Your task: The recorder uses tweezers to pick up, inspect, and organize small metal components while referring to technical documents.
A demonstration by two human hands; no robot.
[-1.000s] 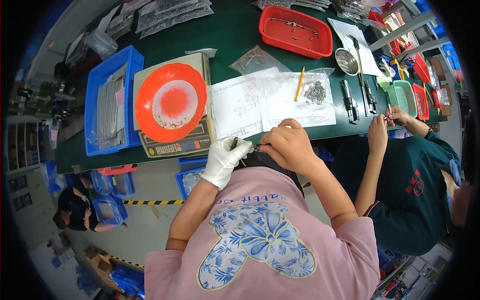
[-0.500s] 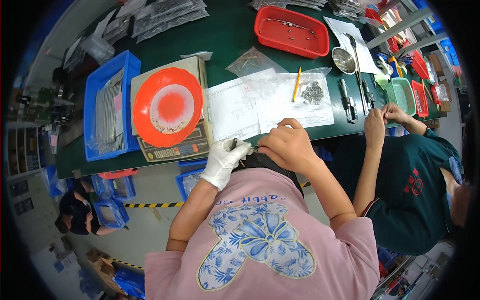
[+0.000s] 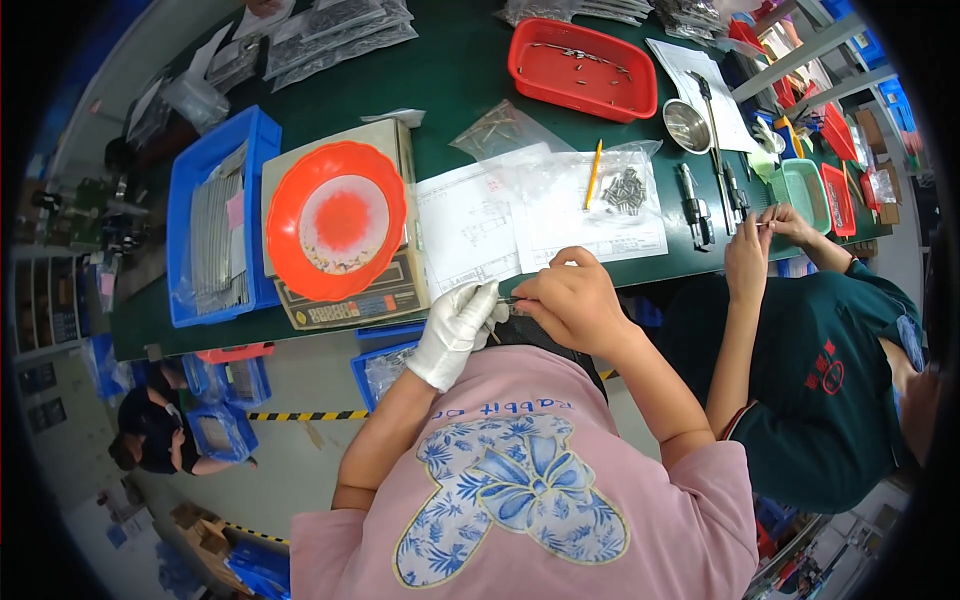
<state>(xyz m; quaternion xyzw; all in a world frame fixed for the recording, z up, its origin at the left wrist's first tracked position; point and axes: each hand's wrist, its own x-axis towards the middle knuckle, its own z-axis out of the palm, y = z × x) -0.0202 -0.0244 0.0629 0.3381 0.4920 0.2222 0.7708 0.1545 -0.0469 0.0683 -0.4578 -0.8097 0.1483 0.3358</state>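
Your right hand (image 3: 575,302) pinches a small part (image 3: 509,300); your gloved left hand (image 3: 455,331) curls nearly closed beside it, hold unclear.

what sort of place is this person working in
Probably a workshop or factory bench for small metal parts: a scale with an orange bowl on it, a red tray with little metal pieces inside, and technical drawings on the green table.
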